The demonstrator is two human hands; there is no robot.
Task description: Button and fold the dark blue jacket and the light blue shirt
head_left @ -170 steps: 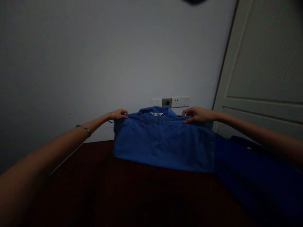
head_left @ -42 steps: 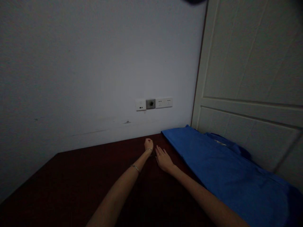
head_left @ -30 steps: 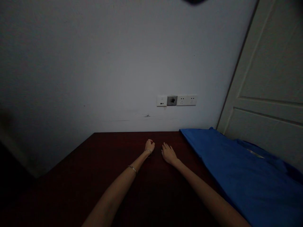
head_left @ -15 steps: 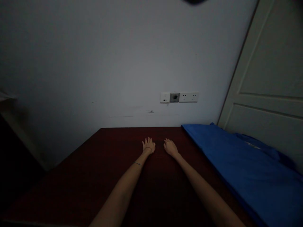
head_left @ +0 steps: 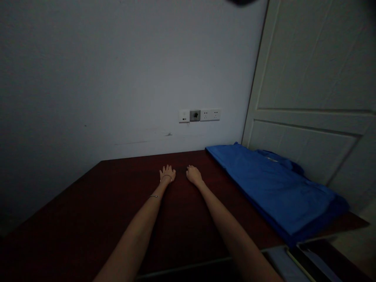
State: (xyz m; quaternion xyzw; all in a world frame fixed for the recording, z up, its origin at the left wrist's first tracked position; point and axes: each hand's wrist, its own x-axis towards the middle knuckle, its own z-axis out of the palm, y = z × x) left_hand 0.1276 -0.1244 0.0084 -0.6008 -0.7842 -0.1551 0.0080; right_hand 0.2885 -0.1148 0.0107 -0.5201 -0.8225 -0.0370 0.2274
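My left hand lies palm down on a dark red tabletop, its fingers spread and nothing under them that I can see. Two thin bracelets circle that wrist and forearm. A short gap to the right, my right hand rests on the same surface with its fingers curled in. Whatever those fingers may hold is hidden from me. Both arms stretch far forward over the table.
A folded blue cloth covers the table's right side, beside a pale panelled door. Wall sockets sit above the back edge. At lower right, an open drawer-like space shows flat items. A pale wall stands behind.
My view has swung right, so the hands, sockets and cloth appear further left. More of the door and the lower-right front edge shows. Both hands stay about where they were on the table.
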